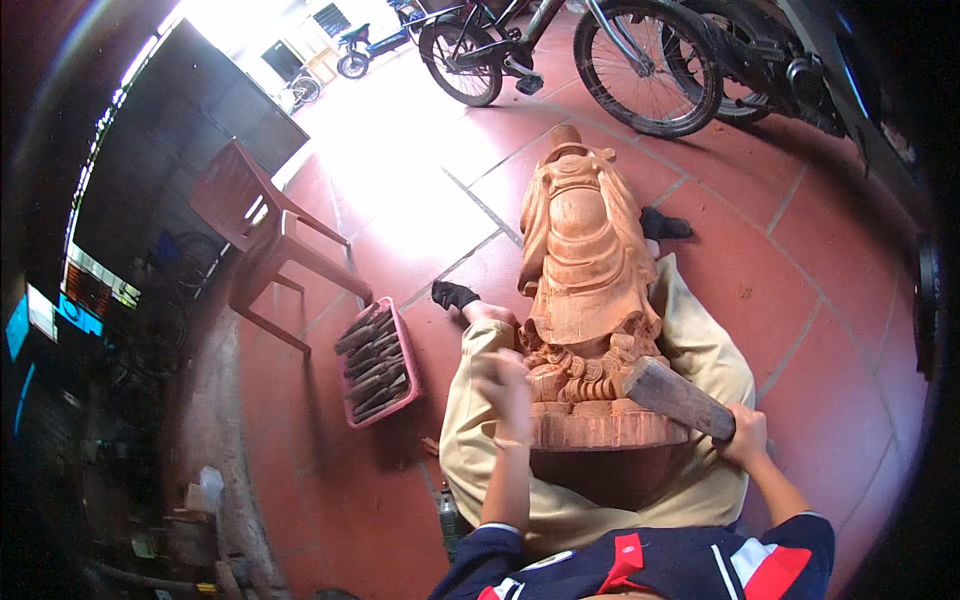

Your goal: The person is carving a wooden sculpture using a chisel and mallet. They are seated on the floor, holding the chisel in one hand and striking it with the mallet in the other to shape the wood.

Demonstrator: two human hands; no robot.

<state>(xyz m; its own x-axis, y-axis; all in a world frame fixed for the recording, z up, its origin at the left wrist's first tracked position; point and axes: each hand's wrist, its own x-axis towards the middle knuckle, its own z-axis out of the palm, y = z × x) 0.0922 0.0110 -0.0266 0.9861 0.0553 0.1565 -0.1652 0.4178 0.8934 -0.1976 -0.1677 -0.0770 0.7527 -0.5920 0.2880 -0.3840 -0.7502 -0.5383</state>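
A carved wooden statue (pixel 588 255) of a robed figure in a hat lies between my outstretched legs, its base toward me. My right hand (pixel 745 437) is closed around the handle end of a wooden mallet (pixel 680 397). The mallet's thick head is over the right side of the carved base (pixel 610 430). My left hand (pixel 507 392) is raised beside the statue's lower left, above my left leg. Motion smears its fingers, and I cannot make out anything in them.
A pink basket (pixel 412 375) full of dark-handled carving tools (pixel 375 360) stands on the red tiled floor (pixel 740 270) to the left, by a brown plastic chair (pixel 270 235). Bicycles (pixel 645 70) are parked at the far side. A dark bottle (pixel 449 515) stands near my left hip.
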